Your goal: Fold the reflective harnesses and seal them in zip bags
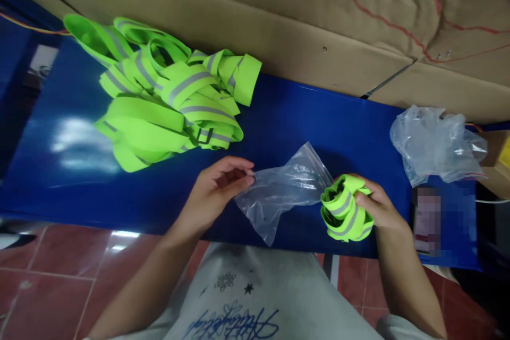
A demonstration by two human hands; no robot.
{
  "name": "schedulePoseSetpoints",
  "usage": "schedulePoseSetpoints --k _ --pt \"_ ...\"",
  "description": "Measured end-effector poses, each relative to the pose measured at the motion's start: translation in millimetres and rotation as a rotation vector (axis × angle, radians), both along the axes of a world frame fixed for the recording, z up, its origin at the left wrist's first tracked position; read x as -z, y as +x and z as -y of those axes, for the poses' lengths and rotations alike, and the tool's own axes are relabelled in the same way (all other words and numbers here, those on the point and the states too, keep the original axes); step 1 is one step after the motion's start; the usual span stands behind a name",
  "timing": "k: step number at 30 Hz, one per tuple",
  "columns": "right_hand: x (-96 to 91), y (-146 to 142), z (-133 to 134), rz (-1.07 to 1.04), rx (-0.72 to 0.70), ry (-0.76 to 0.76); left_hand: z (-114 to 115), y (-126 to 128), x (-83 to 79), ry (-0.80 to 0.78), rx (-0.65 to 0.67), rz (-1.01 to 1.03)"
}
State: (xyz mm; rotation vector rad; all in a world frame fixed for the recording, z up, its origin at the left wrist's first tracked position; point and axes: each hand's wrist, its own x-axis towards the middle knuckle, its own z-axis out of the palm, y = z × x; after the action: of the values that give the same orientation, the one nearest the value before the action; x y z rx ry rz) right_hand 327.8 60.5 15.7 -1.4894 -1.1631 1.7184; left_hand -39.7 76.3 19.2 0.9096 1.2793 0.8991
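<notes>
This looks like a small workshop handling goods in number: a loose heap of grey-banded fluorescent straps point(171, 101) fills the far left part of a plain blue surface point(311, 114), crumpled clear plastic bags point(434, 143) lie by its far right corner, and a clear zip bag point(285, 183) is near the middle of the near edge. Red-streaked brown panels point(247, 21) that look like cardboard run along the far edge, and red floor tiles point(64, 249) show beyond the near edge.
</notes>
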Motion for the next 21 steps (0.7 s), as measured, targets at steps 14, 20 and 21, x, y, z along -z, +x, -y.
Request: schedulePoseSetpoints --k 14,20,21 --pt "2.8 -29.6 33.7 0.09 0.434 -0.037 39.7 27.5 0.8 -0.041 0.013 -0.058" --pt "6.3 -25.6 43.0 0.11 0.429 -0.025 24.2 25.8 4.9 0.048 0.0 -0.089" --pt "7.2 -24.5 43.4 0.113 0.448 -0.027 21.6 21.7 3.3 0.046 0.072 -0.086"
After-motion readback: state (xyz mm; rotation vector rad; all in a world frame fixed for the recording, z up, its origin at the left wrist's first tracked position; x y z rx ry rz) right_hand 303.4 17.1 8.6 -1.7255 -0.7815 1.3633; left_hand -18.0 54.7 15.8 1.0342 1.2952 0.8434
